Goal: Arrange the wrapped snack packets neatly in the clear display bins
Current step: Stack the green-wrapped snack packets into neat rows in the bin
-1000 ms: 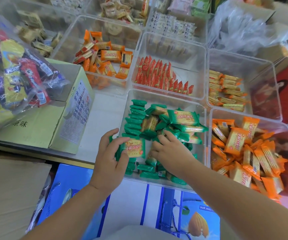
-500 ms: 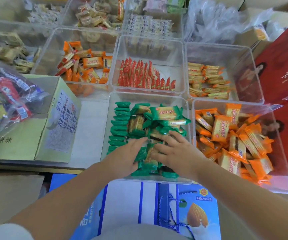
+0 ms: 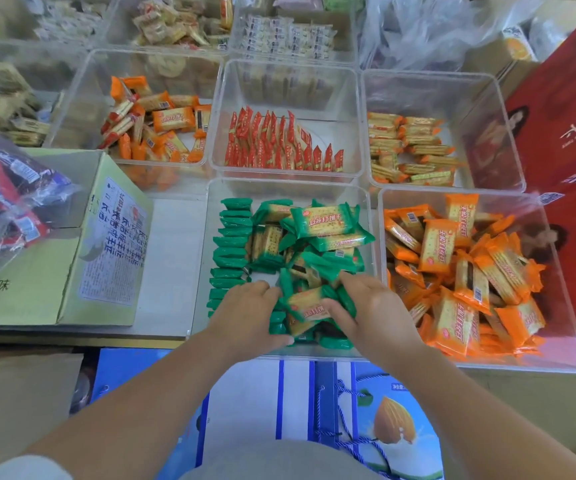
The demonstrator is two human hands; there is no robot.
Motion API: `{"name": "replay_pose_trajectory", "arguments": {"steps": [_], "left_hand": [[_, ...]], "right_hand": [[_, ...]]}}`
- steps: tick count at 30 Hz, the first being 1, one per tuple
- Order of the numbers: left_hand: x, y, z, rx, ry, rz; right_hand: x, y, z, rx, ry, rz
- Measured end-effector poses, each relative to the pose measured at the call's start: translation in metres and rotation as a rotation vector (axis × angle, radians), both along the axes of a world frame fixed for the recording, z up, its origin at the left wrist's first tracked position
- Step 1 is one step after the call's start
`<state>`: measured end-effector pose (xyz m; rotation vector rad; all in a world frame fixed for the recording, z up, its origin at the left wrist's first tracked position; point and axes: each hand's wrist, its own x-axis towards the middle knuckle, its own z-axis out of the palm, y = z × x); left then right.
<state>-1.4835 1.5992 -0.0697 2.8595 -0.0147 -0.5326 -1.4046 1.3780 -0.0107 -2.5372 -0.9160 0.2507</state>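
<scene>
Green snack packets (image 3: 321,223) are being held in the near clear bin (image 3: 366,192), orange ones (image 3: 439,245) in the bin (image 3: 556,237) just right of it, while one green packet (image 3: 309,304) is being gripped between the curled fingers of the left hand (image 3: 248,313) and right hand (image 3: 376,306) at the near bin's front.

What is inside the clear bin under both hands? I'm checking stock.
The bin holds green packets: a neat row on edge along its left wall, a loose heap beside it. The left hand and right hand cover the nearest ones.
</scene>
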Motion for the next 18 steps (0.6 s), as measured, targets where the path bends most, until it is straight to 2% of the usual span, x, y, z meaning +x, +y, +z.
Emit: {"name": "replay_pose_trajectory", "arguments": {"steps": [4,10,15,18], "left_hand": [[0.006,-0.004,0.001,0.13,0.075,-0.02],[0.008,0.006,0.009,0.19,0.086,-0.178],[-0.002,0.016,0.008,0.105,0.101,-0.118],[-0.012,0.023,0.005,0.017,0.071,-0.058]], "right_hand": [[-0.006,0.004,-0.01,0.038,0.163,-0.106],[-0.011,0.012,-0.02,-0.06,0.239,-0.147],[-0.013,0.026,-0.02,-0.262,0.193,-0.011],[-0.011,0.028,-0.015,-0.257,0.245,-0.018]]}}
